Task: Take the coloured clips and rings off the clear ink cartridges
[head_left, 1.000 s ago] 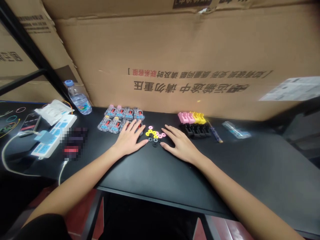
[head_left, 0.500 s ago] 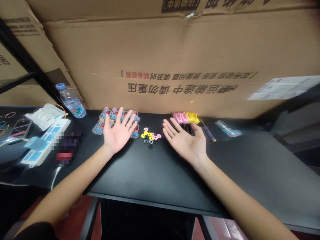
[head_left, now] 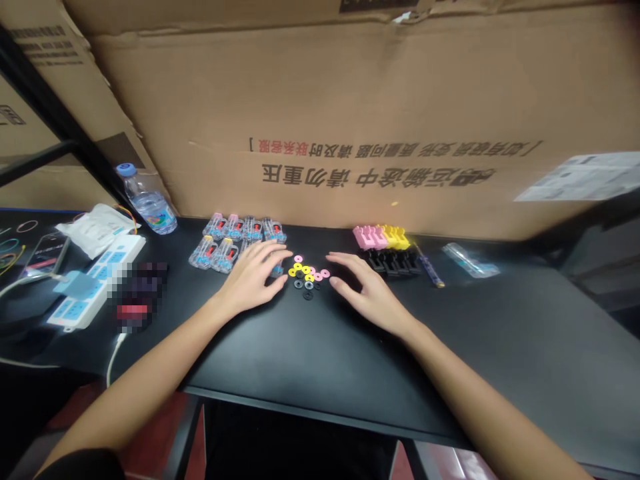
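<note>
Small pink, yellow, black and grey rings [head_left: 309, 279] lie loosely grouped on the black table [head_left: 300, 353]. My left hand [head_left: 255, 277] is just left of them, palm down, fingers apart and holding nothing. It partly hides two rows of clear plastic pieces [head_left: 215, 255] with red and blue parts and pink or yellow tops. On the rings' right side is my right hand [head_left: 367, 290], open and empty, thumb and fingers apart. Behind it stand pink clip-like pieces [head_left: 370, 237], yellow ones [head_left: 397, 237] and a row of black ones [head_left: 400, 263].
A cardboard box [head_left: 325, 87] walls off the back. On the left are a water bottle [head_left: 153, 207], a white power strip [head_left: 117, 257], a white packet [head_left: 97, 230], a phone [head_left: 47, 253] and a pixelated item. A thin dark stick [head_left: 430, 268] and a clear packet [head_left: 470, 260] lie on the right.
Both hands have turned from palms up to palms down and come lower, closer to the rings. The clear pieces and the black pieces show more now. The view has shifted slightly.
</note>
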The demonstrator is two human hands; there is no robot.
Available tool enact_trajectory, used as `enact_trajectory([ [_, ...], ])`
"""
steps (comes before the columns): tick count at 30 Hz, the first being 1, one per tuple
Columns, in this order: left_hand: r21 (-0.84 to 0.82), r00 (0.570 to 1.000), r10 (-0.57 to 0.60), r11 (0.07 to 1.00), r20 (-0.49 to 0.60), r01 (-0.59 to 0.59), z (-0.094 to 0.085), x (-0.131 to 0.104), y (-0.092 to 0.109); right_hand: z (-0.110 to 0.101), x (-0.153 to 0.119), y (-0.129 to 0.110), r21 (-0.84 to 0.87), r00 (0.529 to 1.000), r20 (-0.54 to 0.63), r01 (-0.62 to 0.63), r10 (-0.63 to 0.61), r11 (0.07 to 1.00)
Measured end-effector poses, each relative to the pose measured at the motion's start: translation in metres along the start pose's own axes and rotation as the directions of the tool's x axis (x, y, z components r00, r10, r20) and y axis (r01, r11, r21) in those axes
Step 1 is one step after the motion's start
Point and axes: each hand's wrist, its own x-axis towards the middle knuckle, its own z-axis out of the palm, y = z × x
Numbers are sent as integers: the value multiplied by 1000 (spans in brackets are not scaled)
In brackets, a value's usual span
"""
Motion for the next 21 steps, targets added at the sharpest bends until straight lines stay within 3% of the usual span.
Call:
enact_trajectory([
  [2, 183, 996, 34, 982, 83, -49, 4, -4, -2, 3, -4, 6, -207, 996, 49, 87, -79, 974],
  [5, 271, 987, 22, 960, 162, -65, 7, -7, -7, 8, -6, 16, -357, 985, 147, 142, -95, 923],
  [12, 322, 981, 1, 944, 196, -65, 6, -7, -7, 11, -6, 14, -403, 978, 145, 197, -150, 894],
  [15, 337, 985, 6, 939, 175, -65, 3, -7, -8, 2, -2, 3, -398, 972, 65, 234, -227, 887],
  [17, 339, 985, 10, 938, 173, -69, 0, -6, -9, -11, 0, -1, -431, 959, -64, 224, -277, 874],
  [21, 345, 985, -5, 937, 170, -55, -3, -5, -12, -42, 2, 10, -566, 910, -284, 94, -301, 819],
])
